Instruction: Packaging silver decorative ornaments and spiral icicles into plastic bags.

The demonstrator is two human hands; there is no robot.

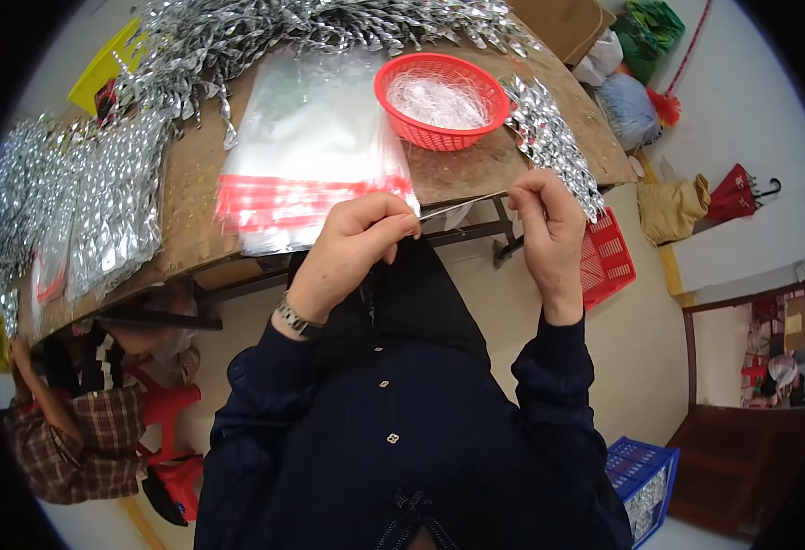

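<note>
Pinching a thin silvery strand [465,205] between our two hands, we have it drawn fairly straight before us. Our left hand [352,247], a watch [294,317] at its wrist, is closed at thumb and forefinger on one end; our right hand [551,234] is closed on the other. We judge the step to be straightening the strand, and the next move to call for a steady, light pinch. Beyond our hands, clear bags [306,128] lie on the table [457,170], a red basket [435,138] of fine clear threads [439,99] at their right edge; farther off, twisted silver strips [302,26] lie heaped.
</note>
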